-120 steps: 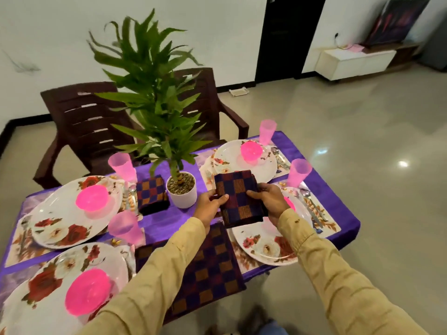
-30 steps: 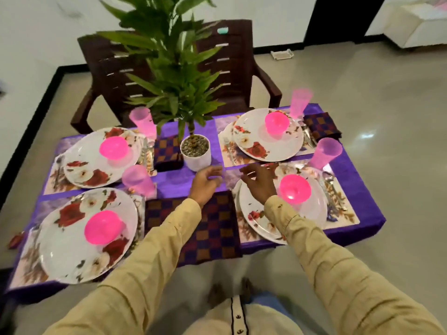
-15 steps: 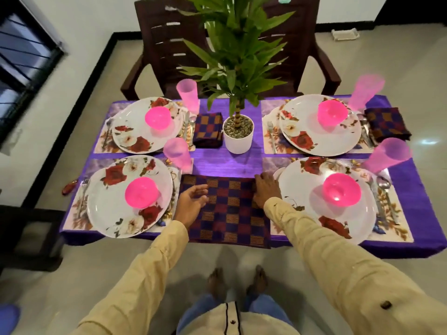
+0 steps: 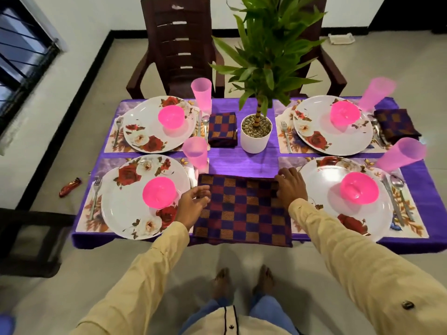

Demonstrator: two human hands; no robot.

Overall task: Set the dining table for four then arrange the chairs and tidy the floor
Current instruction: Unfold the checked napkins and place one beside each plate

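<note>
**Checked cloth being handled at the near table edge**

While the table (image 4: 242, 160) is being viewed from above, a red wrapper (image 4: 70, 187) is seen lying on the floor well left of it. Four floral plates are laid out, each carrying a pink bowl: the far-left plate (image 4: 145, 136) with its bowl (image 4: 171, 116), the near-left plate (image 4: 125, 209) with its bowl (image 4: 159, 192), the far-right plate (image 4: 321, 139) and the near-right plate (image 4: 324, 189). Forks are being shown left of the left plates, the far one (image 4: 117, 131) and the near one (image 4: 95, 197). Two pink cups (image 4: 201, 94) (image 4: 195, 152) are standing between the left plates and the table's middle. A folded napkin (image 4: 222, 129) is lying just beside a white plant pot (image 4: 256, 137) at the centre. Behind the table, a brown chair (image 4: 179, 44) is standing.

At the near edge, a large checked cloth (image 4: 242, 211) is spread flat between the two near plates, its front hem hanging slightly over the table edge. The left hand (image 4: 192, 206) is being held at the cloth's left side, fingers loosely curled and apart, nothing clamped; actual contact cannot be told. The right hand (image 4: 290, 187) is being pressed palm-down on the cloth's far right corner, fingers spread, not gripping.

Further right, two more cups (image 4: 376, 93) (image 4: 400, 154) and a second folded napkin (image 4: 396, 125) are placed, and a spoon (image 4: 399, 189) is lying right of the near-right plate.
</note>
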